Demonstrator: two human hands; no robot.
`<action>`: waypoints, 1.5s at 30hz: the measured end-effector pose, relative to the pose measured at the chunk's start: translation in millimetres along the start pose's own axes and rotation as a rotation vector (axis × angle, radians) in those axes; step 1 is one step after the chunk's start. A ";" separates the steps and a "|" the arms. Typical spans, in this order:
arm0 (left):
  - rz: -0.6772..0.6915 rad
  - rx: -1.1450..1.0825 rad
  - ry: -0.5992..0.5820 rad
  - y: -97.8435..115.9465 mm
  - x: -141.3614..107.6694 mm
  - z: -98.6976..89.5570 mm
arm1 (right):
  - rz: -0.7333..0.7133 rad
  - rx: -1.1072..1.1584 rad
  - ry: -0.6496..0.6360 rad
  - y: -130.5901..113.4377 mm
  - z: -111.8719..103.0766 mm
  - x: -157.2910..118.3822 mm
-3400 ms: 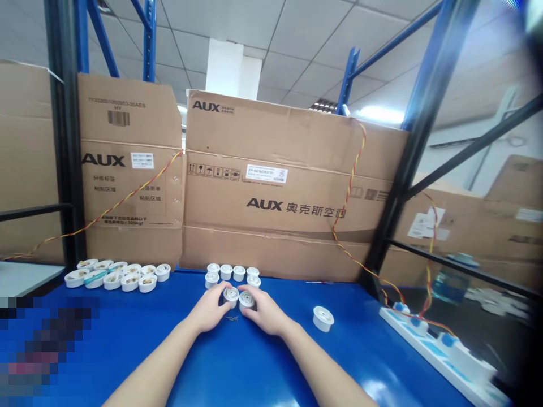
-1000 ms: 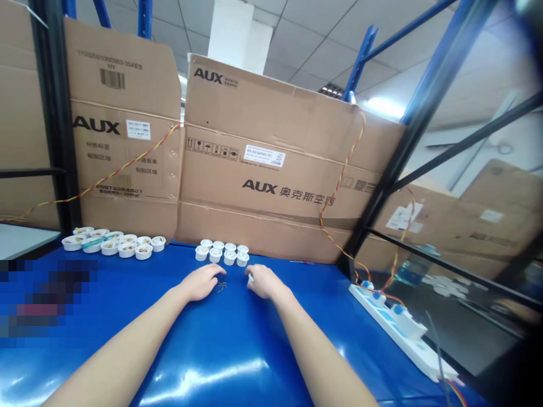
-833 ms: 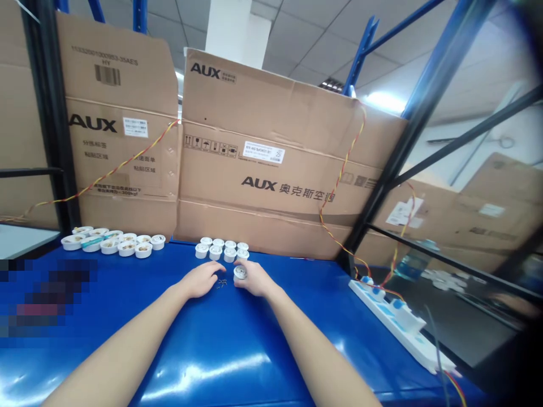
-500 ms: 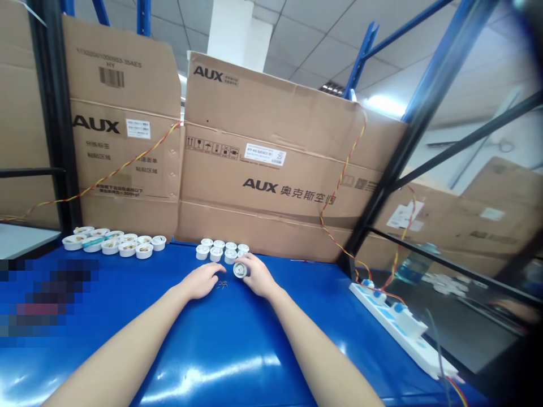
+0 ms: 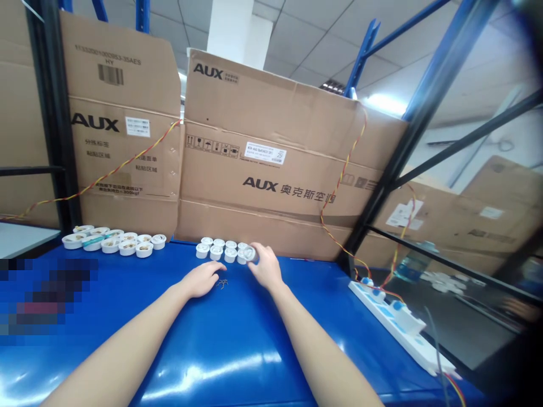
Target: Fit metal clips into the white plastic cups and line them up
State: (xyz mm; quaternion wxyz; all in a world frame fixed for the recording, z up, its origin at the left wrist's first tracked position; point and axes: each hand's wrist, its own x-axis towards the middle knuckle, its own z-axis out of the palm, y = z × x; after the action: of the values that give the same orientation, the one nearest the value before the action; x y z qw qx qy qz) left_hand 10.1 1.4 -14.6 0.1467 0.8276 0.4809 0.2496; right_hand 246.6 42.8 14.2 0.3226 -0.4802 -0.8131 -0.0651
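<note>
My right hand [image 5: 266, 268] grips a small round white plastic housing [image 5: 249, 253] between thumb and fingers, at the right end of the front row of similar white housings [image 5: 216, 252]. Whether it touches the table there, I cannot tell. My left hand [image 5: 206, 280] rests on the blue table, fingers apart and slightly curved, holding nothing visible. Just right of its fingertips lies a little heap of small screws [image 5: 223, 284].
At the back left stand several white round cups [image 5: 127, 249] with small parts inside, a teal tool lying across some. Cardboard sheets [image 5: 271, 152] wall off the back. A white power strip [image 5: 403, 330] with plugs lies along the right edge, beside a black rack post [image 5: 377, 198].
My right hand has moved back and slightly right with the housing, from beside the screws to the end of the row. My left hand has stayed in place.
</note>
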 end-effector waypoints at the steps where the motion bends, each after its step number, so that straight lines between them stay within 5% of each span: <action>1: 0.003 0.000 -0.004 0.1 0.0 -0.2 | 0.154 0.016 0.025 10.3 1.1 -0.9; 5: 0.007 0.010 -0.019 1.3 -0.3 -1.1 | 0.498 -0.007 -0.172 46.1 11.4 -6.8; 8: 0.016 0.013 -0.027 1.8 -0.7 -1.6 | 0.485 -0.040 -0.318 56.3 19.4 -9.3; 17: 0.030 0.004 -0.031 1.2 -0.4 -1.5 | 0.420 -0.183 -0.291 43.9 17.0 -7.9; 22: 0.034 0.009 -0.033 0.6 0.1 -1.2 | 0.484 -0.112 -0.411 37.9 6.3 -4.3; 26: 0.042 0.014 -0.036 -0.1 0.3 -0.4 | 0.294 -0.016 -0.551 22.5 4.1 -4.3; 32: 0.047 0.031 -0.041 1.6 -0.1 -0.5 | 0.082 0.062 -0.508 -9.8 13.1 -10.1; 45: 0.051 0.039 -0.036 3.5 0.1 -1.3 | 0.061 0.115 -0.529 -16.3 12.4 -10.3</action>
State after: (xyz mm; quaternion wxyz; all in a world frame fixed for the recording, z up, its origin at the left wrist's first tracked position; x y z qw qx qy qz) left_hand 11.9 -0.2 -11.8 0.1328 0.8467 0.4616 0.2287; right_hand 230.9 31.7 1.8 0.1273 -0.4856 -0.8567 0.1185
